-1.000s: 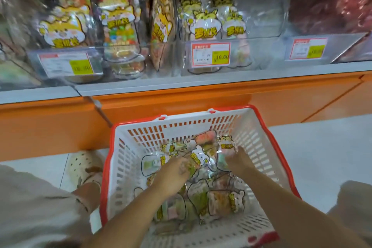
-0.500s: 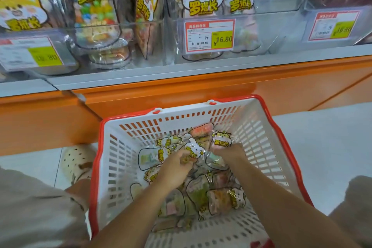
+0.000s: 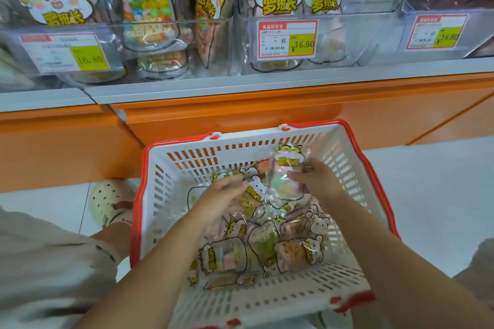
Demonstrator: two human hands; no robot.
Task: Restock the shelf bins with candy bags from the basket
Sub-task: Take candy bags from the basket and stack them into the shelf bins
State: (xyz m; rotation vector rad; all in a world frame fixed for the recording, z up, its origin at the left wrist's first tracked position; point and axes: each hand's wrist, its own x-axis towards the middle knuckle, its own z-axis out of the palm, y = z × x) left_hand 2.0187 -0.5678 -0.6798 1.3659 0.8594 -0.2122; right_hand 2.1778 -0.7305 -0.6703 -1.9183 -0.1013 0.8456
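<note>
Head view shows the right hand (image 3: 319,181) pinching a candy bag (image 3: 287,165) held above the pile. The left hand (image 3: 217,196), blurred, curls its fingers on a second bag (image 3: 252,192). Both hands are inside the white basket (image 3: 184,168) on the floor, with the shelf bins (image 3: 374,43) at the far side.

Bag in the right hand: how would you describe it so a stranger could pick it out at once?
Find the white, red-rimmed basket on the floor below the orange shelf; a heap of clear candy packs lies in it. The bag is the one raised above the heap near the far side, pinched upright by the right hand, yellow cartoon label on top.
</note>
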